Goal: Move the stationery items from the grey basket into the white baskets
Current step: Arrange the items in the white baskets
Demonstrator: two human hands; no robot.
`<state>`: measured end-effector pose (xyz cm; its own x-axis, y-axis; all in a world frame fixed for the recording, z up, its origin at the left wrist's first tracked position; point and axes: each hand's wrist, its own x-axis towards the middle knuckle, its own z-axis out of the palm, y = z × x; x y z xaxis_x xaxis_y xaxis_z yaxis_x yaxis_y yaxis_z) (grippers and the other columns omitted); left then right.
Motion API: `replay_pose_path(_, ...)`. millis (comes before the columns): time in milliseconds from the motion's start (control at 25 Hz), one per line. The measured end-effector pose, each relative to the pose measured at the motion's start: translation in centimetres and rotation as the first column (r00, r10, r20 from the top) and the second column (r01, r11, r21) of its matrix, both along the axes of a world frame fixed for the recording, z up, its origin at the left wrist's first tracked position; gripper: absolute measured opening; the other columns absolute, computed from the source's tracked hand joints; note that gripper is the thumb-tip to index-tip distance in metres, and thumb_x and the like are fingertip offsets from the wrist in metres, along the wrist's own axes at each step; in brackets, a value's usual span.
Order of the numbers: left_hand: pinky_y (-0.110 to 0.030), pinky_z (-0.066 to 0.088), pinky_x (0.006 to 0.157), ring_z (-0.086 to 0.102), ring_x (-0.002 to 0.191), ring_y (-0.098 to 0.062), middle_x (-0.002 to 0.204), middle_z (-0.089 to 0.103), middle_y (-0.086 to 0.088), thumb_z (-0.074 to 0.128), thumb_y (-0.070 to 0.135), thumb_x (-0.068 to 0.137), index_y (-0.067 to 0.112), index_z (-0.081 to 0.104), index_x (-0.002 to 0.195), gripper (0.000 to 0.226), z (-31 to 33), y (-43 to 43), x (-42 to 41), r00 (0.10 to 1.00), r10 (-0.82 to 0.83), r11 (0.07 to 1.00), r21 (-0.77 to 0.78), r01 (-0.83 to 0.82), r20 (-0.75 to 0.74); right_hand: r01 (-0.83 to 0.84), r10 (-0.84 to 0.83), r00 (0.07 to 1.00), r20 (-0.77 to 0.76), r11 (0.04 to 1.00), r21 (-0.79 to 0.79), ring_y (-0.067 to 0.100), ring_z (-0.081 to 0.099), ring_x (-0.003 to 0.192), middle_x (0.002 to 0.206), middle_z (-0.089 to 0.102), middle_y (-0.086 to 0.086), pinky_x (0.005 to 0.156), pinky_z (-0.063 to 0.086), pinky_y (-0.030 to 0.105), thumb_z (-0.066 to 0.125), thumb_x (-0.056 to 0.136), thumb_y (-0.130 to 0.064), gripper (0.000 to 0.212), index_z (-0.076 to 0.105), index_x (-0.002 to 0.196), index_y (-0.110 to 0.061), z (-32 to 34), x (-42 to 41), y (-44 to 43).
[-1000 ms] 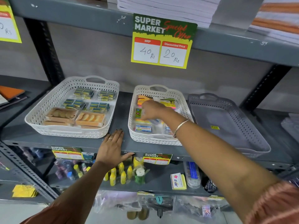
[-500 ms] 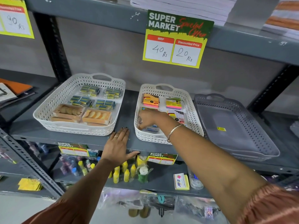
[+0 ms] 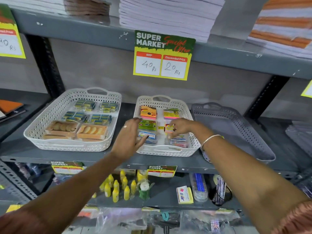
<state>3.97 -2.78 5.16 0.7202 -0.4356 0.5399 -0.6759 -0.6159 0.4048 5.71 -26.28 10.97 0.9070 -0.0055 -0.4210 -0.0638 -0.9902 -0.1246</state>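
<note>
The grey basket point(image 3: 233, 130) stands at the right of the shelf with nothing visible inside. The middle white basket point(image 3: 162, 151) holds an orange sticky pad point(image 3: 148, 112), a yellow-green pad point(image 3: 171, 113), a green pack point(image 3: 147, 125) and clear packets point(image 3: 179, 141). My left hand point(image 3: 130, 137) reaches over this basket's left rim, fingers apart, tips resting on a blue-labelled packet point(image 3: 149, 138). My right hand point(image 3: 181, 128) is inside the basket, its fingers pinched on a small yellow-and-pink pack point(image 3: 169, 128). The left white basket point(image 3: 67, 146) holds blue-yellow packs point(image 3: 85, 105) and brown boxes point(image 3: 92, 131).
A price sign point(image 3: 163, 56) hangs from the upper shelf, under stacks of paper point(image 3: 168, 16). Yellow bottles point(image 3: 116, 188) and an eraser box point(image 3: 184, 195) sit on the shelf below. A dark upright post point(image 3: 45, 65) stands at the left.
My left hand has lifted off the shelf's front edge and moved into the middle white basket. My right hand has shifted from the basket's left front toward its middle right.
</note>
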Motion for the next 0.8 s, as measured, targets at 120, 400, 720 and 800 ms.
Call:
replay_pose_path(120, -0.04, 0.037, 0.101, 0.04, 0.124, -0.029, 0.14, 0.039, -0.015, 0.064, 0.042, 0.079, 0.007, 0.028, 0.137, 0.076, 2.1, -3.0, 3.5, 0.972, -0.057, 0.888, 0.434, 0.153, -0.226, -0.023, 0.019, 0.997, -0.078, 0.998, -0.061, 0.029, 0.04, 0.137, 0.153, 0.036, 0.01, 0.112, 0.037, 0.037, 0.074, 0.081, -0.023, 0.083, 0.028, 0.15, -0.014, -1.9, -1.1, -0.3)
replay_pose_path(400, -0.033, 0.043, 0.089, 0.051, 0.112, -0.027, 0.127, 0.053, -0.01, 0.066, 0.038, 0.077, 0.013, 0.044, 0.123, 0.057, 0.8, -4.8, 5.1, 0.942, 0.07, 0.73, 0.661, 0.176, -0.328, -0.09, 0.107, 0.986, 0.125, 0.987, -0.134, 0.033, 0.05, 0.127, 0.143, 0.047, 0.016, 0.095, 0.045, 0.035, 0.058, 0.092, -0.016, 0.061, 0.032, 0.147, -0.019, -3.6, -3.1, -0.3)
replay_pose_path(720, -0.036, 0.038, 0.1, 0.044, 0.12, -0.027, 0.136, 0.045, -0.01, 0.062, 0.049, 0.078, 0.01, 0.036, 0.131, 0.071, 1.1, -5.0, 6.4, 0.903, 0.022, 0.807, 0.541, 0.237, -0.429, 0.015, -0.023, 0.997, 0.068, 0.994, 0.107, 0.03, 0.047, 0.131, 0.147, 0.045, 0.012, 0.103, 0.042, 0.034, 0.068, 0.086, -0.028, 0.069, 0.036, 0.145, -0.012, -2.9, -0.9, -1.3)
replay_pose_path(800, -0.036, 0.036, 0.1, 0.042, 0.122, -0.028, 0.138, 0.04, -0.013, 0.059, 0.046, 0.082, 0.006, 0.032, 0.135, 0.072, 2.2, -5.3, 7.9, 0.887, 0.01, 0.891, 0.407, 0.201, -0.462, 0.088, -0.128, 0.974, 0.189, 0.975, 0.202, 0.03, 0.05, 0.128, 0.142, 0.049, 0.016, 0.1, 0.043, 0.033, 0.063, 0.09, -0.027, 0.06, 0.04, 0.141, -0.004, -1.9, 1.3, -2.3)
